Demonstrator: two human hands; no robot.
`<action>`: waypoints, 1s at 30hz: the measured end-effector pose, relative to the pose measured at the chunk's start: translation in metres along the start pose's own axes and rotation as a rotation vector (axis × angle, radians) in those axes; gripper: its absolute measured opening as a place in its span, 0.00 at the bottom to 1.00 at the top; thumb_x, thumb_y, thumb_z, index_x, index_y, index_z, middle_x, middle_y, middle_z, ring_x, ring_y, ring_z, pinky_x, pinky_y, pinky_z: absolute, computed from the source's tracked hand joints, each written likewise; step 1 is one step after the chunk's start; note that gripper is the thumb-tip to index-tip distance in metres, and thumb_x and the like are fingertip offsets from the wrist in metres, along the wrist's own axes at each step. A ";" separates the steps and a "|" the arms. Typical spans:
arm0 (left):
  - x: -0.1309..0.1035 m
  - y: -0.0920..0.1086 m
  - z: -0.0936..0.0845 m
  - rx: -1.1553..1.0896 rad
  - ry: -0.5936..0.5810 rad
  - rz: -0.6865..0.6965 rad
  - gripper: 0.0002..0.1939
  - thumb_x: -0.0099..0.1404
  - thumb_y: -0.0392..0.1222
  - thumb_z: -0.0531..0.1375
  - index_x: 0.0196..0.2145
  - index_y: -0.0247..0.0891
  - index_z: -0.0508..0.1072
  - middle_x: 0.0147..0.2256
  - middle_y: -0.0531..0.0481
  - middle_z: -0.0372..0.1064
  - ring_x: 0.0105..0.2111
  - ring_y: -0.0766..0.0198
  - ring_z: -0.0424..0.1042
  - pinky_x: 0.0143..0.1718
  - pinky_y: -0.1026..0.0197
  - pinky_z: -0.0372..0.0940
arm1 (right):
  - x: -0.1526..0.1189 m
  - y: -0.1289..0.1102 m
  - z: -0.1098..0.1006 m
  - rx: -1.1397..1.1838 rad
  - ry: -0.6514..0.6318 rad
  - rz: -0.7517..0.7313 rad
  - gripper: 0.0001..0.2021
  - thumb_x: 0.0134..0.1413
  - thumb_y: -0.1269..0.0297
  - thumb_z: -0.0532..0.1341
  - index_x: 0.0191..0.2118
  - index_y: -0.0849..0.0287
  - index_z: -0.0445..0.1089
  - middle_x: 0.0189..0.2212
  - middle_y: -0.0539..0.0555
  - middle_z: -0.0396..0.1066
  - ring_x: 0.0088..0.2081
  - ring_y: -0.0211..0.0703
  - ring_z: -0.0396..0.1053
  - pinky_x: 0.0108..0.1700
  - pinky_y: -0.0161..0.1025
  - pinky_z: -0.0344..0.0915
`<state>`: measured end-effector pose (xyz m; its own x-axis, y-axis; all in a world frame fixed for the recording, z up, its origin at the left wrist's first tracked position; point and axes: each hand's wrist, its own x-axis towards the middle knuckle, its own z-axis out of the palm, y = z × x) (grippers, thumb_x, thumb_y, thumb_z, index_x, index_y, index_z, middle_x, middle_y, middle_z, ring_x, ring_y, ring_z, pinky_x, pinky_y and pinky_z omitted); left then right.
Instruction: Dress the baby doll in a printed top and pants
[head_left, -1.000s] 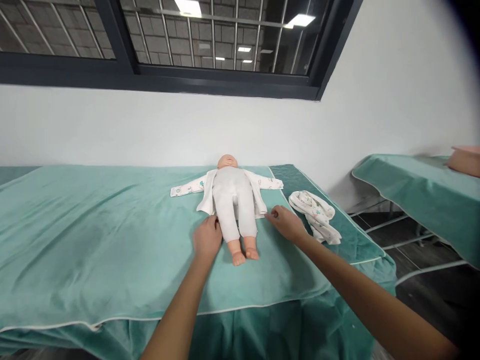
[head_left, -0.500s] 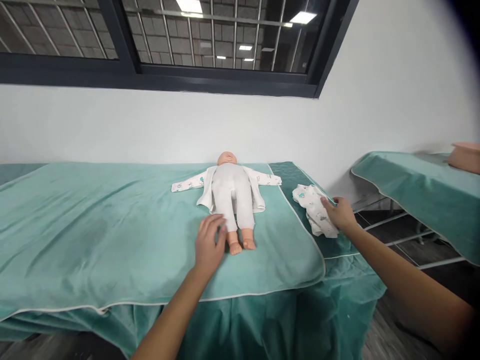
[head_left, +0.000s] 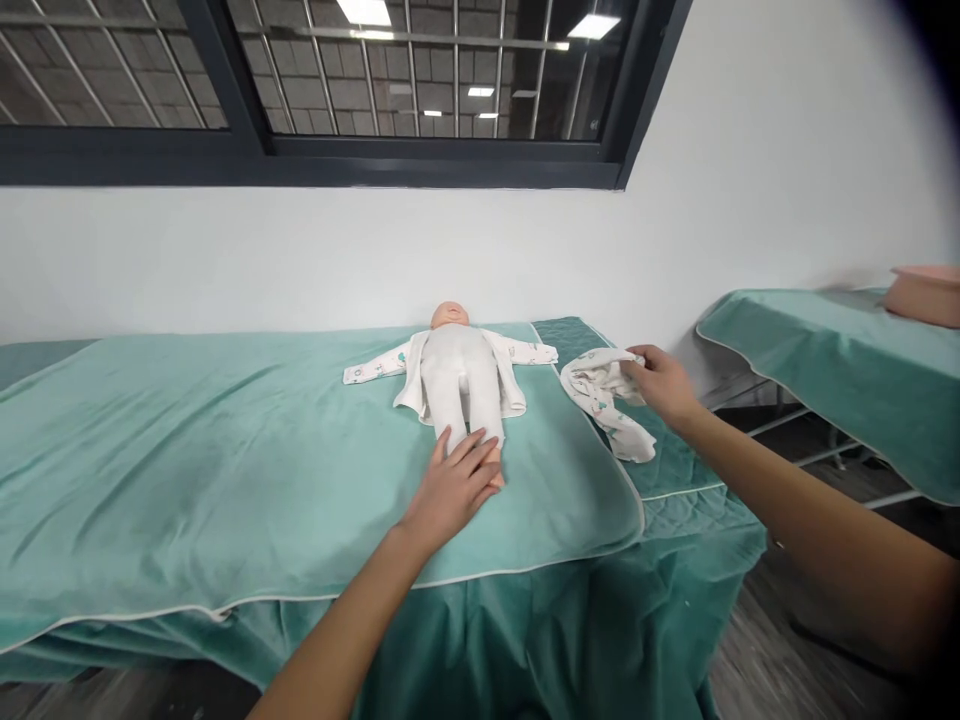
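A baby doll (head_left: 459, 365) lies on its back on the green cover, its head towards the wall. Its white body rests on an open white printed jacket (head_left: 411, 388), with the sleeves spread to both sides. My left hand (head_left: 450, 488) lies over the doll's lower legs and feet, fingers extended, hiding most of the feet. To the doll's right, my right hand (head_left: 660, 382) pinches the upper edge of a white printed baby garment (head_left: 611, 405). That garment is partly lifted and bunched, its lower end hanging near the cover; its exact kind is unclear.
The green cover (head_left: 225, 480) with white piping drapes over the bed's front edge. A second green-covered bed (head_left: 832, 370) stands at the right, bearing a pinkish object (head_left: 922, 295). Behind are a white wall (head_left: 300, 250) and a dark-framed window (head_left: 435, 170).
My left hand has moved right, onto the doll's lower legs. My right hand has raised the garment's edge and shifted it slightly left, so it now opens into a loose loop.
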<state>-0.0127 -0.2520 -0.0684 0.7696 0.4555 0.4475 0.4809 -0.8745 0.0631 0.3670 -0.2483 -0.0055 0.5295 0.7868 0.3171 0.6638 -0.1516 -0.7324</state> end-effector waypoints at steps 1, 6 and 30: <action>0.001 -0.004 -0.003 0.001 -0.016 0.024 0.14 0.70 0.43 0.56 0.52 0.44 0.71 0.61 0.45 0.64 0.67 0.55 0.54 0.68 0.37 0.38 | -0.001 -0.015 -0.003 0.110 0.012 -0.008 0.18 0.51 0.56 0.58 0.47 0.58 0.71 0.31 0.52 0.71 0.30 0.42 0.65 0.32 0.37 0.61; -0.001 -0.011 -0.007 -0.063 -0.068 -0.020 0.15 0.70 0.43 0.56 0.52 0.44 0.71 0.62 0.46 0.64 0.67 0.56 0.52 0.69 0.40 0.37 | -0.015 -0.100 -0.027 0.528 -0.152 -0.106 0.14 0.40 0.66 0.62 0.38 0.57 0.71 0.29 0.50 0.71 0.27 0.38 0.65 0.30 0.35 0.60; 0.058 0.020 -0.237 -1.276 0.585 -0.382 0.11 0.60 0.47 0.65 0.31 0.38 0.68 0.23 0.57 0.65 0.20 0.72 0.62 0.21 0.70 0.57 | -0.096 -0.285 -0.079 0.173 -0.823 -0.802 0.18 0.54 0.48 0.64 0.28 0.58 0.68 0.23 0.46 0.62 0.26 0.34 0.59 0.29 0.33 0.51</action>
<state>-0.0581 -0.2824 0.1703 0.2552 0.8309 0.4944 -0.3203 -0.4098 0.8541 0.1685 -0.3277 0.2207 -0.5557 0.7806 0.2862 0.5385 0.6002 -0.5914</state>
